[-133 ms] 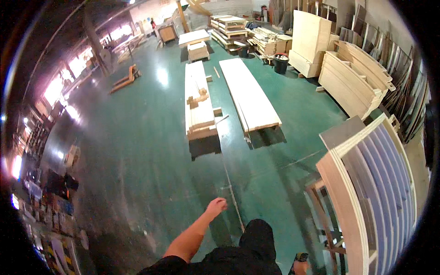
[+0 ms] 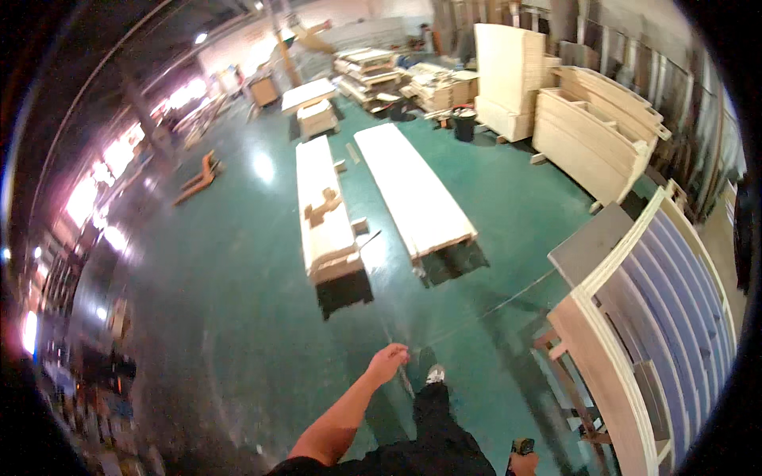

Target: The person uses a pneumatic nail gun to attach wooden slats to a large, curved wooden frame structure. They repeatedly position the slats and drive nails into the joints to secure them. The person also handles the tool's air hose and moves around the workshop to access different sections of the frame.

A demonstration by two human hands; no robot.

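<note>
My left hand (image 2: 387, 362) hangs over the green floor in front of my body, its fingers loosely curled and nothing visible in them. It touches nothing around it. Low at the right, my right hand (image 2: 524, 463) is closed around a dark tool with a bit of yellow (image 2: 521, 447); most of it is cut off, so its exact kind cannot be told. Nearest that hand is a large wooden frame with blue-grey slats (image 2: 686, 278), resting on a wooden stand (image 2: 583, 397). One of my shoes (image 2: 435, 374) shows below.
Ahead lie two long low stacks of pale boards, one left (image 2: 321, 170) and one right (image 2: 413, 186). Curved wooden panels (image 2: 591, 139) and a black bucket (image 2: 463, 125) stand at the far right. An orange pallet jack (image 2: 198, 178) is at the left.
The view has shifted, with the board stacks now lower and further left. My left hand has swung slightly right, and my light shoe has come into view. The right hand still holds the tool.
</note>
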